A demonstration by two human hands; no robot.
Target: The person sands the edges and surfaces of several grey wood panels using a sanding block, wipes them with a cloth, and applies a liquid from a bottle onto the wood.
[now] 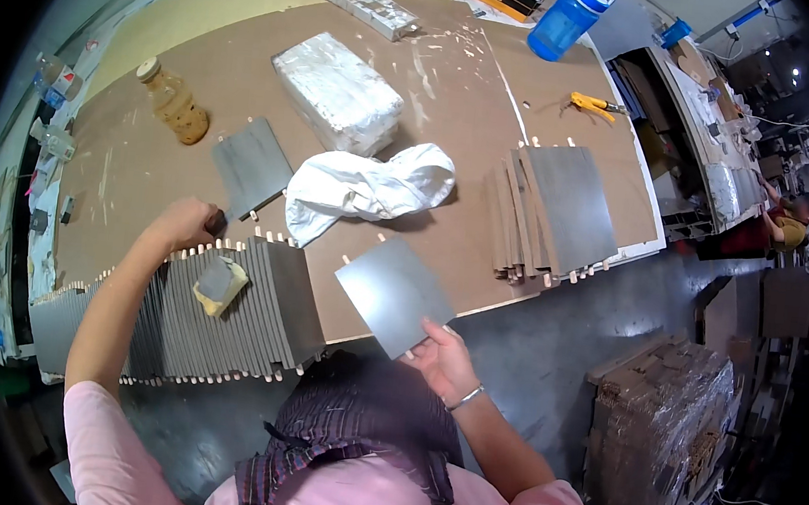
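In my right hand (445, 364) is a flat grey panel (393, 290) with pale wooden dowels sticking out of its edges, gripped at the near right corner and tilted over the table's front edge. My left hand (187, 225) is closed round something small and dark, mostly hidden by the fingers, just behind a long row of grey panels (276, 289) standing on edge with dowels along their sides. On top of that row rests a yellowish block with a grey face (219, 282). Beyond my left hand another grey panel (251, 167) lies flat, beside a crumpled white cloth (367, 190).
A stack of panels (562, 209) stands at the right. Farther back are a white-smeared block (337, 93), a jar (172, 102), yellow pliers (593, 106) and a blue bottle (569, 19). A wrapped pallet stack (663, 429) stands on the floor; another person (784, 228) is far right.
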